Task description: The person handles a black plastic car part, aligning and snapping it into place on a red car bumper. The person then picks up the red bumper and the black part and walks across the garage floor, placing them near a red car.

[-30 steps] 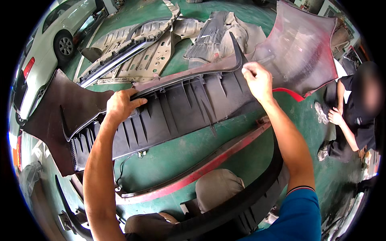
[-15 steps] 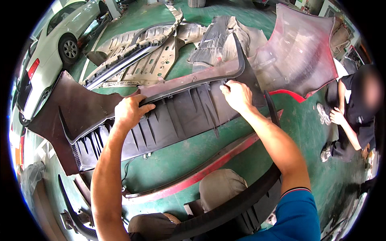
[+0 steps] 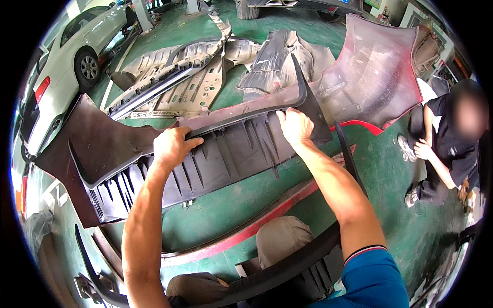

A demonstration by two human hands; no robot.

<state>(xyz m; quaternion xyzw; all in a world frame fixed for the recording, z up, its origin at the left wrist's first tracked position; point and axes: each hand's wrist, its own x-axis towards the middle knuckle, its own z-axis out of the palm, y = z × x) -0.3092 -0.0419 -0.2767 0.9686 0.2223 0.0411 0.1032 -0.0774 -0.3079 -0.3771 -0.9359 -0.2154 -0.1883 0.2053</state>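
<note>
A wide black plastic bumper trim (image 3: 221, 161), ribbed on the side facing me, lies slanted across the inside of a dark red bumper cover (image 3: 110, 126). Its long upper edge rises to the right and ends in an upturned prong. My left hand (image 3: 173, 148) grips that edge left of the middle, thumb on the ribbed face and fingers over the far side. Farther right, near the prong, my right hand (image 3: 297, 126) is curled over the same edge; its fingertips are partly hidden. Another black curved trim (image 3: 287, 269) lies across by my knees.
A narrow red strip (image 3: 257, 222) lies on the green floor before my knees. Beyond the bumper are beige metal-like panels (image 3: 200, 87) and a crumpled grey sheet (image 3: 275, 64). A white car (image 3: 84, 33) stands far left; a person in black (image 3: 447, 138) crouches at right.
My left hand has shifted slightly right along the trim's edge. The right hand keeps its place on the trim. The whole view has tilted a little, showing more of the background.
</note>
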